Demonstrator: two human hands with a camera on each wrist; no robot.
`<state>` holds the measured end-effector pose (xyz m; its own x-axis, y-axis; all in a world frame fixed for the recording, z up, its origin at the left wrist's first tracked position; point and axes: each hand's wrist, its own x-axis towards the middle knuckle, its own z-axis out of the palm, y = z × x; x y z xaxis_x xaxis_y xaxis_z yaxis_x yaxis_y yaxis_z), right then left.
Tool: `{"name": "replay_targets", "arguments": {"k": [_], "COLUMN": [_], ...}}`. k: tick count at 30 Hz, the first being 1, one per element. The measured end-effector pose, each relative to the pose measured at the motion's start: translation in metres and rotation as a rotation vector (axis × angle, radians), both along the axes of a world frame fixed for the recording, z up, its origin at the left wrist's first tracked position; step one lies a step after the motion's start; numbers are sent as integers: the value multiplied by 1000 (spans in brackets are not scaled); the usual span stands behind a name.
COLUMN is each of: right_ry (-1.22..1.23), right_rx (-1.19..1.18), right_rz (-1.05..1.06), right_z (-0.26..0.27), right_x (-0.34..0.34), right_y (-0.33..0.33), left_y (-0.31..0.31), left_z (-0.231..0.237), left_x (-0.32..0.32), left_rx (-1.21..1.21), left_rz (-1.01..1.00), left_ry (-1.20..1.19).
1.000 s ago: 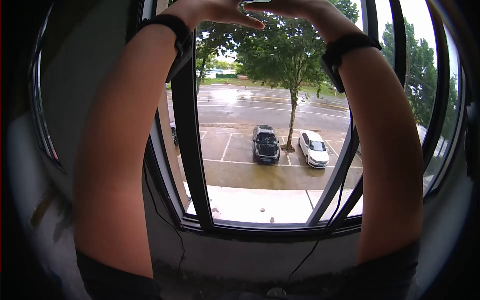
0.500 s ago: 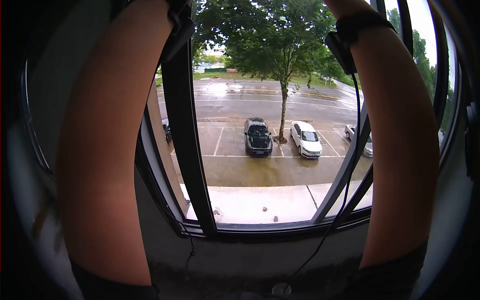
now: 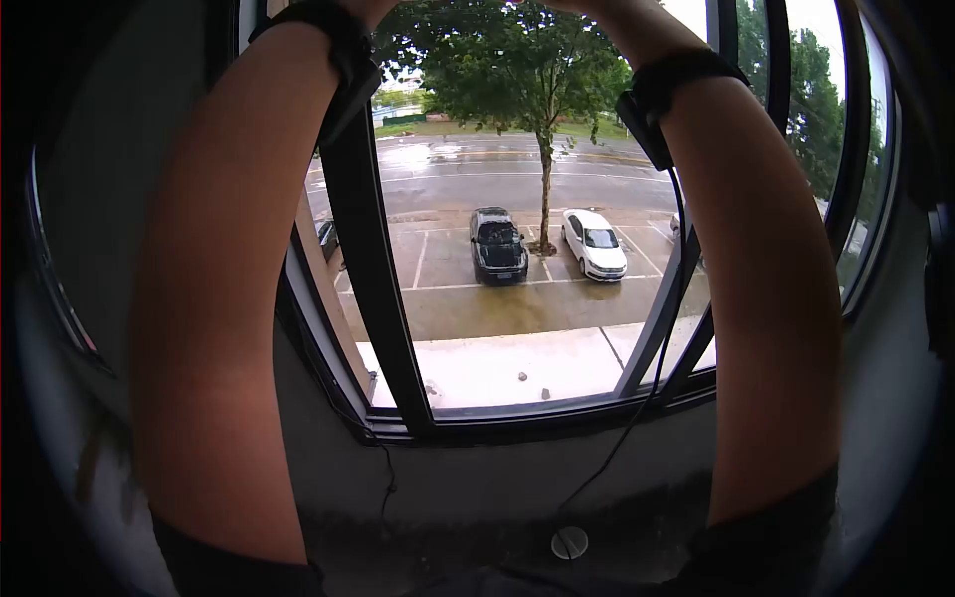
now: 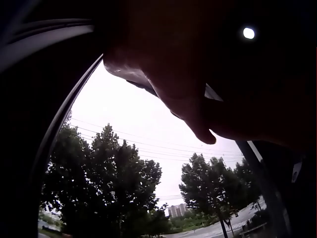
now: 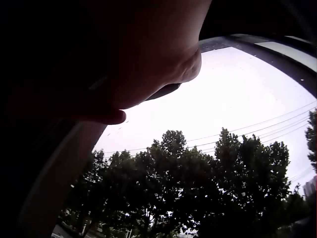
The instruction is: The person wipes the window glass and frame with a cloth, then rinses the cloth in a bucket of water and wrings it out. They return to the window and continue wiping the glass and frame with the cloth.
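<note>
Both arms reach up and forward before the window, and the hands are mostly cut off at the top of the head view. In the left wrist view my left hand [image 4: 171, 82] is a dark shape against the sky, one digit stretched toward the other hand. My right hand [image 5: 158, 59] appears in the right wrist view, palm side in shadow, with one digit [image 5: 116, 117] pointing left. A thin dark edge [image 5: 166, 91] runs along under that hand; I cannot tell whether it belongs to something held. Black straps [image 3: 688, 75] with small devices circle both wrists.
A dark window frame [image 3: 373, 269] stands between the arms, with its sill [image 3: 537, 423] below. Black cables [image 3: 637, 418] hang from the wrist devices. A pale disc [image 3: 569, 542] lies low in front. Outside are a tree [image 3: 545, 189], a black car [image 3: 498, 249] and a white car [image 3: 594, 244].
The hands rose out of the head view, then came partly back at its top edge. The outdoor scene has shifted upward, and more of the pale disc shows.
</note>
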<state>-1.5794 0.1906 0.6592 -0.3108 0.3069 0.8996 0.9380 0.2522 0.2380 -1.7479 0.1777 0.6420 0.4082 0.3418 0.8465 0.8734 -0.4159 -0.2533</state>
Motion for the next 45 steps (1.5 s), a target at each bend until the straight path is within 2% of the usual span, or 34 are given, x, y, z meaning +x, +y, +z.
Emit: {"name": "replay_targets", "arguments": {"k": [1, 2, 6, 10, 12, 14, 15, 17, 18, 25, 29, 35, 37, 41, 45], "right_ry": [27, -12, -83, -93, -81, -74, -84, -116, -105, -172, -205, -229, -299, -326, -336], "right_rx": [-39, 6, 90, 106, 79, 41, 30, 227, 163, -16, -97, -227, -154, -216, -209], "right_rz": [45, -14, -69, -94, -68, -82, -77, 34, 119, 36, -4, 16, -9, 30, 17], "right_z": [-7, -12, -54, -101, -127, -153, -168, -207, -224, -338, -394, -477, -512, -562, -592], "right_x": [0, 0, 0, 0, -2, -7, -7, -1, 1, -3, -1, 14, 22, 32, 34], "right_y": [1, 4, -5, -2, -1, -12, -11, 6, 9, -1, -7, -7, -4, -6, -9], "left_y": [-11, -13, -16, -12, -6, 8, 14, 46, 44, 20, 18, 17, 17, 11, 3], "left_z": [-12, -13, -24, -68, -92, -122, -143, -196, -219, -340, -400, -490, -527, -584, -617], "left_x": [2, 1, -2, -2, -2, -6, -10, -16, -15, -17, -12, -2, -1, 5, 14], "left_rx": [104, 95, -250, -114, -128, -109, -18, 257, 207, -76, -118, -166, -112, -168, -199], "left_rz": [181, 182, 245, 303, 283, 175, 142, -36, -88, -31, 38, -19, 10, -15, 30], "left_ry": [73, 77, 99, 253, 214, 152, 132, 43, 3, -42, -18, -92, -40, -96, -126]}}
